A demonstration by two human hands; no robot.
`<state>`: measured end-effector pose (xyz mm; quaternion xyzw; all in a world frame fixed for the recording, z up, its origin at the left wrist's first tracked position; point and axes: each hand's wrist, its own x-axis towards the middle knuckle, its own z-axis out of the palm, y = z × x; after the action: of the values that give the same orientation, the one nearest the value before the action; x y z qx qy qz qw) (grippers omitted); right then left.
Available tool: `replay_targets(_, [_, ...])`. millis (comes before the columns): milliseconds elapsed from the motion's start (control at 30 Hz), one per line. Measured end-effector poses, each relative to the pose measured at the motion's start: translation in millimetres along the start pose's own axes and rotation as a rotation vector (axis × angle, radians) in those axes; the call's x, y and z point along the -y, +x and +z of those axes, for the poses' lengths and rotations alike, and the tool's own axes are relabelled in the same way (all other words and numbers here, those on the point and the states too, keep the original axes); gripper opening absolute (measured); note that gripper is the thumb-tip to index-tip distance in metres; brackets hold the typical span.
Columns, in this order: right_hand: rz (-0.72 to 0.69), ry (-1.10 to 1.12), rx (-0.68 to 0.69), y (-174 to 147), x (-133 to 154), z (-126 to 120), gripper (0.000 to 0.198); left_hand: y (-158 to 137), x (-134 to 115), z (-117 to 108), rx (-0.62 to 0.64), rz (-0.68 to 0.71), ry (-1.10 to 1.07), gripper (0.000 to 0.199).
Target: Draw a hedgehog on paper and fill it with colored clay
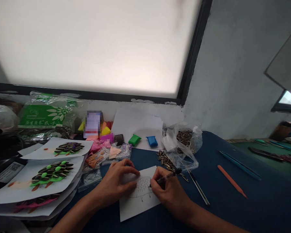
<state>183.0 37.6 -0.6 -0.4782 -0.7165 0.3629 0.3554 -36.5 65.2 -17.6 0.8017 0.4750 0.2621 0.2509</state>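
A small white sheet of paper (129, 209) lies tilted on the dark blue tabletop. It carries a line drawing (143, 187) of a domed shape filled with short strokes, with small legs below. My left hand (118, 181) rests on the sheet's left side, fingers apart and bent, holding nothing. Pinched in my right hand (168, 192) is a dark pen (169, 177), its tip at the dome's right part. Just beyond that hand lie loose sunflower seeds (164, 159) and a clear plastic bag of seeds (184, 138).
Finished seed-and-clay turtle pictures (52, 174) are stacked at left, before a green seed package (42, 113). Green (134, 139) and blue (152, 141) clay packs sit at the back. To the right lie a silver pen (199, 188), an orange tool (232, 181) and blue tools (240, 165).
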Motion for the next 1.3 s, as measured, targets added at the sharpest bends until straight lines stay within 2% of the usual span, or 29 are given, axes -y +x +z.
replay_targets(133, [-0.012, -0.028, -0.032, 1.0, 0.8, -5.2, 0.019, -0.3, -2.5, -2.4, -0.003, 0.004, 0.007, 0.026])
replay_targets(367, [-0.019, -0.015, -0.013, 1.6, -4.9, -4.4, 0.019, 0.6, -15.4, -12.4, 0.079, -0.041, 0.005, 0.028])
replay_targets(767, [-0.017, -0.012, 0.003, 0.6, -3.3, -4.5, 0.019, 0.0, -11.7, -9.5, 0.062, -0.013, 0.020, 0.027])
replay_targets(933, [-0.001, -0.010, 0.006, 0.1, -2.9, -3.4, 0.018, 0.1, -4.6, -3.9, 0.013, -0.015, -0.001, 0.025])
replay_targets(1067, [-0.002, -0.022, -0.034, 0.4, 0.1, -6.8, 0.019, -0.1, -0.1, -1.0, 0.006, -0.003, -0.007, 0.026])
replay_targets(1300, [-0.011, -0.066, -0.055, 3.1, -0.6, -10.5, 0.019, 0.0, -7.5, -5.1, 0.017, -0.010, -0.012, 0.026])
